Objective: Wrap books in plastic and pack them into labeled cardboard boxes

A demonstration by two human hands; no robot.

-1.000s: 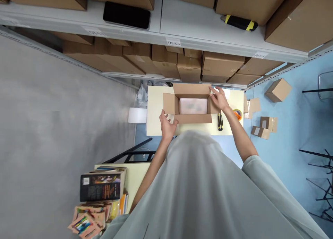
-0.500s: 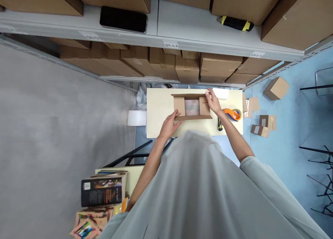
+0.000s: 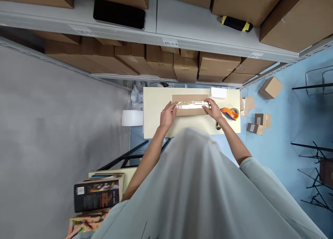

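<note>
A cardboard box [image 3: 191, 111] shows a flat face with a shiny strip of clear tape [image 3: 191, 104] running along its length. My left hand [image 3: 168, 116] grips the box's left end, thumb and fingers on the edge near the tape. At the right end, my right hand [image 3: 213, 110] holds it the same way. Just right of that hand lies an orange and blue tape dispenser [image 3: 231, 113]. A black and yellow utility knife [image 3: 218, 126] is partly hidden by my right forearm. The inside of the box cannot be seen.
The cream table [image 3: 156, 128] stands under a grey shelf [image 3: 187, 34] full of cardboard boxes. A white box [image 3: 218, 92] sits at the table's back right. A phone [image 3: 119, 14] and another utility knife [image 3: 235, 23] lie on the shelf. Books [image 3: 97, 194] are stacked lower left.
The box was open upward with its flaps and inner contents showing; it has been turned over, and its taped face now shows. Both hands have shifted their hold to its ends.
</note>
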